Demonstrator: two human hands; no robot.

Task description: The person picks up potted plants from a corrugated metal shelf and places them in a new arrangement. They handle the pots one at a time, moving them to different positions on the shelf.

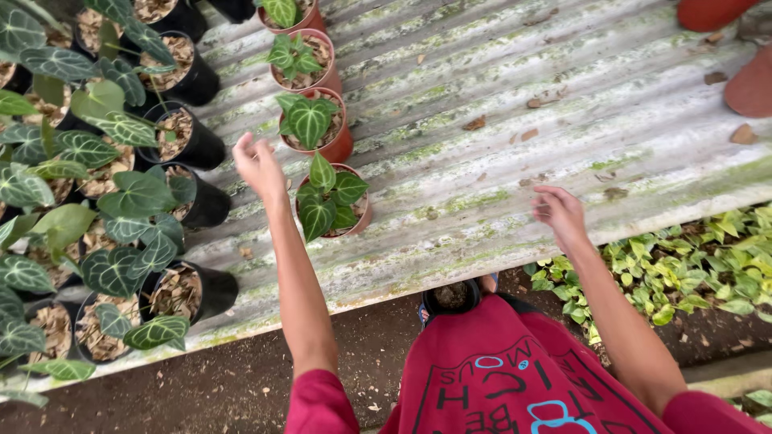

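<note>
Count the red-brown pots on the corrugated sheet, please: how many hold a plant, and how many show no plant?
Red-brown pots with a plant: 4
Red-brown pots with no plant showing: 2
Total: 6

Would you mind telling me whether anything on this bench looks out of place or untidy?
Nothing is tipped or spilled. The terracotta pots stand upright in a row, and the black pots stand upright too. Only dry leaf scraps litter the corrugated sheet. Both the left hand and right hand are empty.
</note>
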